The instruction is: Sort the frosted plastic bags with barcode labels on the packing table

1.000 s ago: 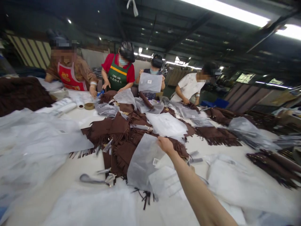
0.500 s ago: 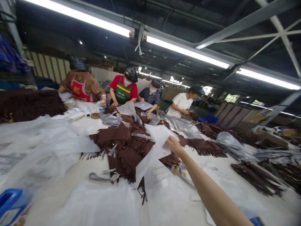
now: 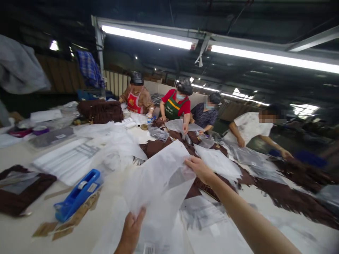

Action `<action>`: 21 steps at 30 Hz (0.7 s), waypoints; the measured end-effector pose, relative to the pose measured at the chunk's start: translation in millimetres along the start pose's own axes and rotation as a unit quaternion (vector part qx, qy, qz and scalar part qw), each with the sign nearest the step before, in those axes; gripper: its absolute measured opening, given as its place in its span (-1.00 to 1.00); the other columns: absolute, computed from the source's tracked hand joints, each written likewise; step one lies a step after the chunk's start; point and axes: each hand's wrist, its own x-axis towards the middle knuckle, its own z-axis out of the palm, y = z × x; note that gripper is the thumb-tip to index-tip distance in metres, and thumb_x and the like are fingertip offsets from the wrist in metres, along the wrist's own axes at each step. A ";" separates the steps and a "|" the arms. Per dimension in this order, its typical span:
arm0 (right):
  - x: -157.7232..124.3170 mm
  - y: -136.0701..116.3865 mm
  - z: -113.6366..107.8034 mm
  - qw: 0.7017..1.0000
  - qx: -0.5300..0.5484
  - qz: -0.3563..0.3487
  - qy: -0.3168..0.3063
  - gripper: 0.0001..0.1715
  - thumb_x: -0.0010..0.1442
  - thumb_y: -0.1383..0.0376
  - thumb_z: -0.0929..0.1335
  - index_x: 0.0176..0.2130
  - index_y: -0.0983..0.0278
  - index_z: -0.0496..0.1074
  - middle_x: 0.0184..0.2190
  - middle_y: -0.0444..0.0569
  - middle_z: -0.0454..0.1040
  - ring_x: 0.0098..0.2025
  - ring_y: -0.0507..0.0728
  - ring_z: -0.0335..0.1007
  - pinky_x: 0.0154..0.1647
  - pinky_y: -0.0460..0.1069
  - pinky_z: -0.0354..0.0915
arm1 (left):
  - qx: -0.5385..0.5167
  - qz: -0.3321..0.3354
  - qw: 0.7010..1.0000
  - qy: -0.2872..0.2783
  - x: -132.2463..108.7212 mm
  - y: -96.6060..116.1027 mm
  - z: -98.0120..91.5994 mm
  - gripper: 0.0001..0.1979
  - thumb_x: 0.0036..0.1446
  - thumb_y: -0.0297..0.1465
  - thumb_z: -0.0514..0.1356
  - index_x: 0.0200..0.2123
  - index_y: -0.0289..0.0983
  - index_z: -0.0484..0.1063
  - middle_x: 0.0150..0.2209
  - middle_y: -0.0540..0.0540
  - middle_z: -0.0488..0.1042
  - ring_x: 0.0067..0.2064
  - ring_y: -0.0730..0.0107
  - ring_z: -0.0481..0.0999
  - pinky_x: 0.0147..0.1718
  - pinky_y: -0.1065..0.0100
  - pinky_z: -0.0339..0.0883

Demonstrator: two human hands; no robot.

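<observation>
A thin white translucent sheet [image 3: 156, 176] slants above the table in front of me. My right hand [image 3: 198, 169] pinches its right side between thumb and fingers. Lower down, my left hand [image 3: 132, 225] is closed at the sheet's lower left edge, thumb upward; part of its grip is hidden. Below the left hand a small barcode label [image 3: 149, 248] shows through or on clear film. Brown fringed fabric pieces [image 3: 156, 148] lie behind the sheet, partly covered by it. Another white sheet [image 3: 218, 162] rests on the brown pile beyond my right hand.
A blue tape dispenser [image 3: 79, 194] stands at left beside brown paper strips [image 3: 76, 220]. A folded brown piece [image 3: 23, 188] lies farther left. White plastic bags [image 3: 69, 158] and a tape roll [image 3: 144, 126] are behind. Several co-workers, one in a green apron [image 3: 174, 106], stand across the table.
My view has turned left. My right hand has drawn the white sheet off the brown pile toward me, and my left hand has come into view at its lower edge.
</observation>
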 end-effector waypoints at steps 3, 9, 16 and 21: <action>-0.7 15.6 4.5 1.000 -0.028 -0.009 -0.009 -0.63 -0.05 -0.01 0.30 -0.58 0.23 0.24 -0.67 -0.23 0.18 -0.60 -0.01 0.04 -0.57 -0.06 -0.02 | -0.075 -0.032 0.997 0.008 8.6 23.4 -16.2 -0.40 -0.17 0.13 0.22 -0.36 -0.32 0.54 -0.46 -0.17 0.60 -0.35 0.14 0.57 -0.26 0.16 0.50; -7.8 54.4 14.1 0.997 -0.066 -0.030 0.026 -0.58 -0.03 -0.04 0.28 -0.62 0.19 0.15 -0.67 -0.24 0.08 -0.56 0.02 0.00 -0.50 -0.03 -0.02 | -0.047 -0.038 0.998 -0.003 3.6 28.5 -31.0 -0.35 -0.09 0.15 0.13 -0.27 -0.33 0.54 -0.49 -0.13 0.59 -0.47 0.26 0.51 -0.38 0.23 0.43; -21.8 82.1 20.4 0.997 -0.065 -0.026 0.032 -0.56 0.04 -0.08 0.25 -0.59 0.19 0.17 -0.63 -0.22 0.12 -0.52 0.04 0.06 -0.45 -0.02 0.01 | 0.032 -0.027 0.998 -0.050 -3.3 27.5 -31.8 -0.37 0.02 0.12 0.00 -0.21 -0.29 0.53 -0.39 -0.10 0.60 -0.33 0.21 0.51 -0.18 0.19 0.38; -40.6 99.7 23.5 0.999 -0.044 0.010 0.013 -0.52 0.02 -0.09 0.26 -0.64 0.19 0.13 -0.70 -0.25 0.04 -0.60 0.00 -0.01 -0.54 -0.03 -0.04 | 0.056 -0.034 0.997 -0.033 12.3 24.6 -44.2 -0.39 -0.04 0.12 0.06 -0.25 -0.29 0.52 -0.46 -0.08 0.58 -0.37 0.22 0.49 -0.26 0.23 0.33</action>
